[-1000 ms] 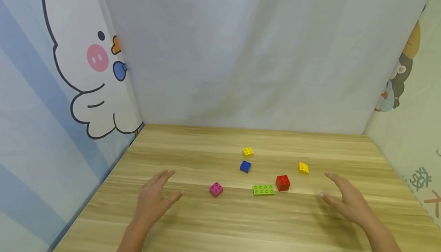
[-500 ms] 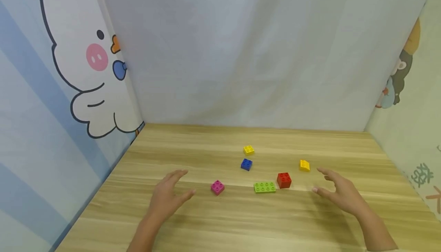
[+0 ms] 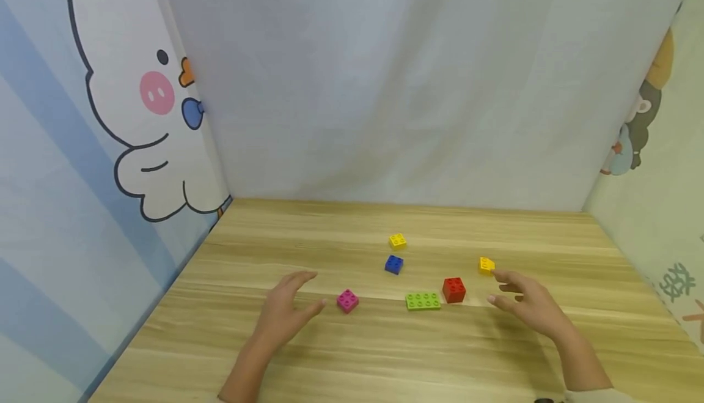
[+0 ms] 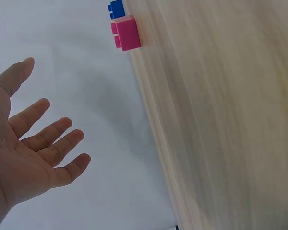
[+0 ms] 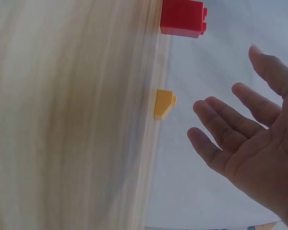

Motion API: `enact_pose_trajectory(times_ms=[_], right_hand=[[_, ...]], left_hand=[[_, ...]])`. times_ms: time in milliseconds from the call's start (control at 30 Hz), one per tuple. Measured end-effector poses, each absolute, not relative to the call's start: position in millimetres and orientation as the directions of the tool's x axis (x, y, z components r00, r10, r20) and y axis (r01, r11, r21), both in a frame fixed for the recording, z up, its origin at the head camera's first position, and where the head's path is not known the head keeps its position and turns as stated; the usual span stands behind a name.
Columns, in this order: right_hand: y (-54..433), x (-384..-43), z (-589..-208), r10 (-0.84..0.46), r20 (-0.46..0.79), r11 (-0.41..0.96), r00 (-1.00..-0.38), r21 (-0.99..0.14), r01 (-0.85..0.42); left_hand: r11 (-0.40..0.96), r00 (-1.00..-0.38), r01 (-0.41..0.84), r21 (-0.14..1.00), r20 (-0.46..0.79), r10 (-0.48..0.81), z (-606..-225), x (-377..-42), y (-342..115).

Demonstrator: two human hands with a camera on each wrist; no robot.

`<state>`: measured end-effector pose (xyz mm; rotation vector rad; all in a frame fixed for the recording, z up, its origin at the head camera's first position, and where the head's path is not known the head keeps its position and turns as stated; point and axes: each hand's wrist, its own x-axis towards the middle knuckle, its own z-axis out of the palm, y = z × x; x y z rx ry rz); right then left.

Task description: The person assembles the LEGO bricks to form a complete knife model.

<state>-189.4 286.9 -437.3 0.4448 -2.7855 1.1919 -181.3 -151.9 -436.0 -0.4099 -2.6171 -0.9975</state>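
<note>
My left hand (image 3: 285, 312) hovers over the table just left of a pink square brick (image 3: 348, 301), fingers spread and holding nothing. On the other side my right hand (image 3: 525, 305) is held above the wood, also with nothing in it. Its fingertips come close to a yellow sloped brick (image 3: 486, 266), and a tall red brick (image 3: 454, 290) stands to their left. A long lime-green brick (image 3: 423, 301) lies beside the red one. Farther back are a blue square brick (image 3: 393, 264) and a yellow square brick (image 3: 398, 241).
The wood-grain table (image 3: 308, 225) reaches back to a pale grey curtain (image 3: 385, 85). At the left hangs a blue cloth (image 3: 44, 207) with a cartoon print; a light printed cloth (image 3: 649, 219) borders the right side.
My left hand has moved right, toward the pink brick. My right hand has moved left, toward the yellow sloped brick and the red brick. The bricks lie where they were.
</note>
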Motion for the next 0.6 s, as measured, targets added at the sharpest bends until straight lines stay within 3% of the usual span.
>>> enact_pose_trajectory(times_ms=[600], right_hand=[[285.8,-213.4,-452.2,-0.299,0.112,0.509,-0.948,-0.821,-0.258]], left_hand=[[0.670,-0.910,0.402,0.625,0.351,0.218,-437.4,-191.2,-123.1]])
